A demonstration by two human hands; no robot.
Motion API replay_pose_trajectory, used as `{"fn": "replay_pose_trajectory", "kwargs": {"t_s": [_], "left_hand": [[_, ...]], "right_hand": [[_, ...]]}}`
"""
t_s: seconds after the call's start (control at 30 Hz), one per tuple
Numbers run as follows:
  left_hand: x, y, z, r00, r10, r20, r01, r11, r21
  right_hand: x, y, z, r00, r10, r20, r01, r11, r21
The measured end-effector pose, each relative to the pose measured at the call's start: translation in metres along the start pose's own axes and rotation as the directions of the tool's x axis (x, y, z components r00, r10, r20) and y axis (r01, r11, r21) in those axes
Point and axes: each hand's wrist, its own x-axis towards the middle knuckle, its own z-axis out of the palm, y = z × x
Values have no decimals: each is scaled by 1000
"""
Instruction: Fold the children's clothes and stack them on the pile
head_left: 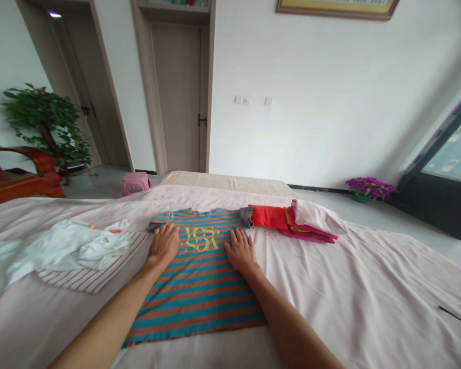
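Over the striped shirt (199, 292), lays left hand (165, 242) palm down at the upper left, just below the sleeve, fingers loosely straight and gripping nothing. Lays right hand (242, 251) palm down at the upper right, likewise loose and clasping nothing. Shows yellow lettering (201, 239) between both hands, across blue and brown stripes. Has the shirt spread out in the near middle of a pale pink sheet (330, 302), collar at the far end, hem at the near end. At the shirt's far right corner, just beside the sleeve, sees a red cloth (269, 217), then folded clothes (315, 236) in orange and dark pink, with a pale cloth (318, 215) on top. To the left, has white clothes (61, 246) heaped partly over a red-and-white striped cloth (103, 279). Farther left, sees a pink stool (136, 183), a wooden chair (22, 171) and a leafy plant (47, 120). At the far right, sees purple flowers (371, 188) near the wall (311, 128).
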Motion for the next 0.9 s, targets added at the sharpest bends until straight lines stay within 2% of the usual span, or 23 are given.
{"fn": "replay_pose_trajectory", "kwargs": {"t_s": [0.1, 0.2, 0.27, 0.37, 0.47, 0.57, 0.63, 0.7, 0.8, 0.9], "left_hand": [[22, 27, 12, 989, 135, 67, -130, 988, -83], [45, 37, 31, 979, 164, 125, -149, 982, -118], [57, 31, 41, 981, 131, 144, -116, 987, -111], [69, 7, 45, 988, 76, 136, -63, 993, -95], [71, -23, 33, 992, 69, 103, -59, 993, -99], [61, -49, 11, 998, 52, 30, -49, 994, -97], [52, -63, -3, 999, -32, -38, 29, 996, -85], [46, -74, -13, 983, -166, -78, 160, 984, -82], [47, -83, -19, 943, -332, -30, 327, 938, -113], [54, -81, -22, 910, -412, 46, 413, 893, -179]], "right_hand": [[-1, -1, -1, 1000, -5, -19, 5, 1000, 8], [-2, 1, 0, 1000, -16, -25, 16, 1000, 7], [-2, 2, 1, 999, -26, -28, 26, 1000, 1], [-3, 3, 1, 999, -29, -39, 28, 1000, -7], [-2, 3, 1, 999, -36, -39, 36, 999, -9], [-3, 2, 0, 998, -39, -43, 39, 999, -11], [-3, 1, 0, 998, -38, -49, 38, 999, -17], [-2, 0, 1, 998, -38, -54, 37, 999, -23], [-2, -2, 3, 998, -33, -58, 31, 999, -26], [-2, -1, 5, 998, -28, -52, 27, 999, -18]]}}
